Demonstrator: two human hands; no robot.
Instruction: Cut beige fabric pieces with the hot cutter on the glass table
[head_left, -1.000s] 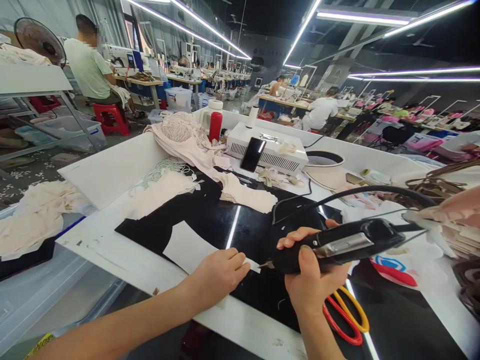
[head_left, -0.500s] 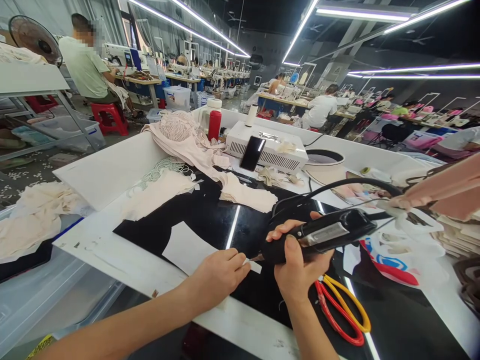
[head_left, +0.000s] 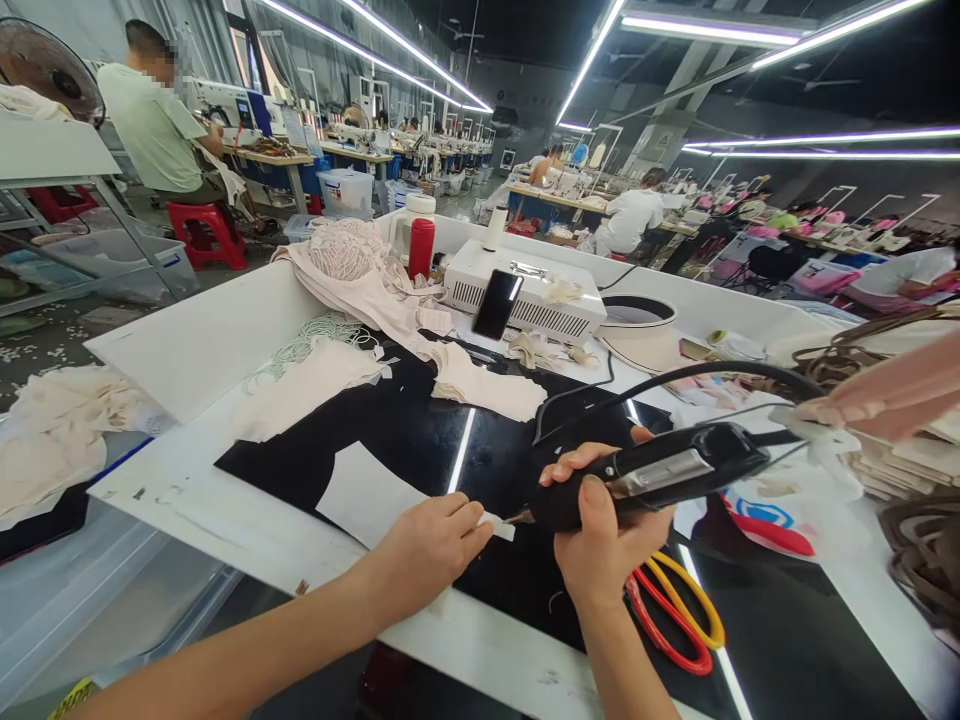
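My right hand (head_left: 611, 540) is wrapped around a black corded power tool (head_left: 667, 470) with a silver plate on its side. The tool's thin metal tip points left, close to a narrow white strip (head_left: 501, 528). My left hand (head_left: 435, 550) is closed on that strip, fingertips pressed together at the black board (head_left: 405, 395). A white curved sheet (head_left: 367, 490) lies just beyond my left hand; whether it joins the strip is hidden by the fingers. Scissors with red and yellow handles (head_left: 675, 620) lie beside my right wrist, their blades hidden.
Beige fabric pieces (head_left: 487, 380) and a phone (head_left: 497, 305) lie farther back. Behind them stand a white vented box (head_left: 525, 285) and a red bottle (head_left: 421, 250). The tool's cable (head_left: 690, 370) arcs rightward past hanging pink fabric (head_left: 885, 390). A person (head_left: 154, 130) sits at far left.
The whole view has shifted slightly left. My right hand and the tool have moved a little right relative to the board, while my left hand stays on the white strip.
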